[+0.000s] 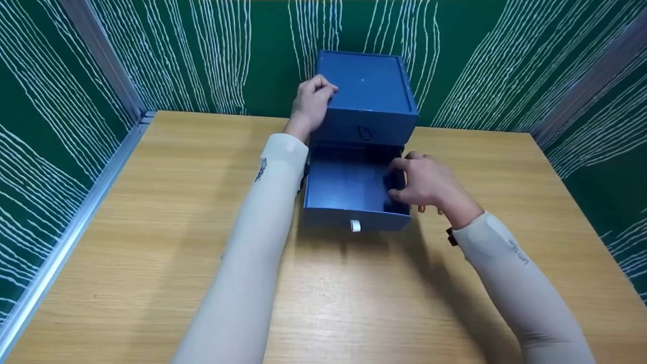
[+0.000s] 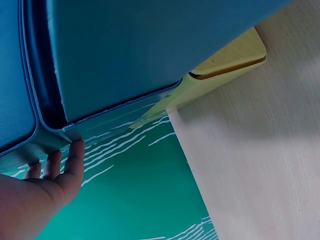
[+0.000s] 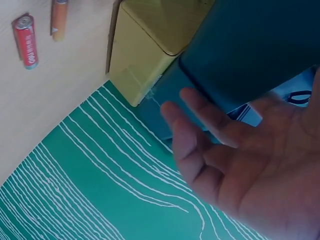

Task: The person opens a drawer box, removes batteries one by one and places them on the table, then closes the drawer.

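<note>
Wooden worktop (image 1: 177,202) carries the blue drawer unit (image 1: 364,83) far-centre, lower drawer (image 1: 328,218) out toward near; left grip (image 1: 311,103), fingers extended, touches unit's left side, right grip (image 1: 429,179) loose, unclosed at drawer's right wall, where a low sweep could roll the red battery (image 3: 27,42).
</note>
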`<action>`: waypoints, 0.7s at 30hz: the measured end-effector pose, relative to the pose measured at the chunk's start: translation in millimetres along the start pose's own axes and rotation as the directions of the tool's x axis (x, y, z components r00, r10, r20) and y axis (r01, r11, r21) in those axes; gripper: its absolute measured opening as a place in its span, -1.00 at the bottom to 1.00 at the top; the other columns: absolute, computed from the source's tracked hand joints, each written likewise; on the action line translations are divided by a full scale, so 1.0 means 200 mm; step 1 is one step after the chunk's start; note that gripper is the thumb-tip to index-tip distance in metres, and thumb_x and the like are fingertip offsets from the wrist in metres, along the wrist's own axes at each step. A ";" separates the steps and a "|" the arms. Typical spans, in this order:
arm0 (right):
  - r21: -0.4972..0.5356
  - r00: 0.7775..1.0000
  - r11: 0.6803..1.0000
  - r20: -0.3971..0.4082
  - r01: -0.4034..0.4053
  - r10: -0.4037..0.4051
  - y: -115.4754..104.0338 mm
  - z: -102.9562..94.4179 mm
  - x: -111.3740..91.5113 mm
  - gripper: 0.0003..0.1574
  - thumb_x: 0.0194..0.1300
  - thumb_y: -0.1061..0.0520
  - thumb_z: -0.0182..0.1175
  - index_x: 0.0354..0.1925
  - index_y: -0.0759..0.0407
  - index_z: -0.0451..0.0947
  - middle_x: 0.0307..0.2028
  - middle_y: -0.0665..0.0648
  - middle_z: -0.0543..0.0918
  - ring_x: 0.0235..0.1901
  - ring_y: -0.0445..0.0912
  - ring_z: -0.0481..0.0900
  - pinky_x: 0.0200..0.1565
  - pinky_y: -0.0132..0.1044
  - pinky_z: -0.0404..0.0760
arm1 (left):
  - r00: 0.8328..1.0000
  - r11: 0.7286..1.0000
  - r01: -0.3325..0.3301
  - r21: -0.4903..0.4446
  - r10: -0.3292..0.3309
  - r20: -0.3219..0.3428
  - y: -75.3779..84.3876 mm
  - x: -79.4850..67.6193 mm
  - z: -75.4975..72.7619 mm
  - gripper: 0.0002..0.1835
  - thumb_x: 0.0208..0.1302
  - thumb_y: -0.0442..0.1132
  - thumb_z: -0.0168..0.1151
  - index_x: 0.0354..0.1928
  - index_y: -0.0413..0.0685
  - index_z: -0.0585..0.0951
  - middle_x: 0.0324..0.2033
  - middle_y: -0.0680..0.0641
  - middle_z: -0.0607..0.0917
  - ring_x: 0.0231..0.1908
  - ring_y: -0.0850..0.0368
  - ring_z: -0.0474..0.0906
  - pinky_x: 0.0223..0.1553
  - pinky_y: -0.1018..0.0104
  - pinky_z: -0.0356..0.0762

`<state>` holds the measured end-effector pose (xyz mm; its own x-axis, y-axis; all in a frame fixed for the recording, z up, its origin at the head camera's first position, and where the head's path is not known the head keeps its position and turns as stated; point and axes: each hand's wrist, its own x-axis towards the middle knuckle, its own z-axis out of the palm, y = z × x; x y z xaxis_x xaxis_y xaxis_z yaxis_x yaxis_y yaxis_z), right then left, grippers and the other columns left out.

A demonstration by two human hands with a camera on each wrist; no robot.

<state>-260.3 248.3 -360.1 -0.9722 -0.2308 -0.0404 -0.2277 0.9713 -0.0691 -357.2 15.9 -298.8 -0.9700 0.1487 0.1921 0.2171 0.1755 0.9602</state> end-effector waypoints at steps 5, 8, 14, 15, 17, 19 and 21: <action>-0.025 0.998 0.998 0.036 -0.053 0.054 -0.02 -0.01 0.04 -0.34 -0.17 -0.21 0.25 -0.04 -0.04 0.45 -0.15 0.18 0.48 -0.28 0.08 0.40 -0.34 -0.05 0.42 | 1.000 1.000 -0.006 0.002 0.006 -0.001 0.00 0.00 0.00 -0.81 0.26 -0.31 -0.12 -0.46 -0.16 0.45 -0.17 0.01 0.57 -0.27 0.18 0.41 -0.30 0.42 0.26; -0.044 0.996 0.997 0.047 -0.070 0.072 -0.04 -0.01 0.06 -0.33 -0.18 -0.20 0.27 -0.05 0.00 0.46 -0.15 0.20 0.50 -0.27 0.08 0.40 -0.31 -0.02 0.44 | 1.000 1.000 -0.008 -0.001 0.008 0.004 0.00 0.00 0.00 -0.81 0.26 -0.30 -0.13 -0.47 -0.16 0.44 -0.17 0.00 0.57 -0.30 0.17 0.40 -0.32 0.41 0.25; -0.067 0.993 0.994 0.071 -0.088 0.093 -0.07 0.00 0.08 -0.35 -0.19 -0.09 0.28 -0.05 0.06 0.46 -0.15 0.24 0.50 -0.28 0.09 0.40 -0.32 -0.01 0.46 | 1.000 1.000 -0.012 0.001 0.012 0.001 0.00 0.00 0.01 -0.81 0.26 -0.30 -0.12 -0.48 -0.14 0.44 -0.19 0.01 0.57 -0.33 0.18 0.39 -0.34 0.42 0.23; -0.071 0.993 0.993 0.073 -0.089 0.095 -0.07 -0.01 0.08 -0.36 -0.18 -0.06 0.28 -0.05 0.07 0.46 -0.16 0.24 0.50 -0.29 0.09 0.41 -0.33 -0.02 0.46 | 1.000 1.000 -0.014 0.003 0.014 0.001 0.00 0.00 0.00 -0.81 0.26 -0.30 -0.12 -0.48 -0.15 0.44 -0.20 0.00 0.57 -0.33 0.17 0.39 -0.35 0.42 0.23; -0.084 0.993 0.992 0.072 -0.090 0.096 -0.08 -0.01 0.08 -0.38 -0.18 -0.01 0.28 -0.05 0.07 0.47 -0.18 0.24 0.51 -0.32 0.09 0.41 -0.39 -0.04 0.46 | 1.000 1.000 -0.016 0.005 0.016 0.001 0.00 0.00 0.00 -0.81 0.26 -0.30 -0.12 -0.47 -0.14 0.45 -0.22 0.00 0.57 -0.34 0.16 0.39 -0.35 0.41 0.23; -0.103 0.993 0.990 0.064 -0.092 0.099 -0.09 -0.01 0.08 -0.40 -0.20 0.03 0.28 -0.07 0.06 0.48 -0.23 0.23 0.52 -0.35 0.08 0.41 -0.45 -0.07 0.45 | 1.000 1.000 -0.014 0.004 0.014 0.001 -0.01 0.02 0.00 -0.81 0.25 -0.30 -0.11 -0.48 -0.14 0.45 -0.22 0.02 0.58 -0.32 0.16 0.40 -0.33 0.40 0.24; -0.122 0.994 0.988 0.048 -0.092 0.099 -0.10 0.00 0.08 -0.44 -0.21 0.05 0.27 -0.11 0.07 0.49 -0.27 0.22 0.53 -0.39 0.08 0.40 -0.51 -0.09 0.43 | 1.000 1.000 -0.016 0.004 0.016 0.001 -0.04 0.04 0.00 -0.80 0.25 -0.29 -0.11 -0.50 -0.11 0.45 -0.22 0.03 0.58 -0.29 0.17 0.41 -0.32 0.40 0.25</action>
<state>-272.1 225.5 -358.9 -0.9861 -0.1365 -0.0946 -0.1422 0.9882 0.0568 -366.2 16.1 -305.0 -0.9663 0.1528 0.2073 0.2332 0.1771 0.9562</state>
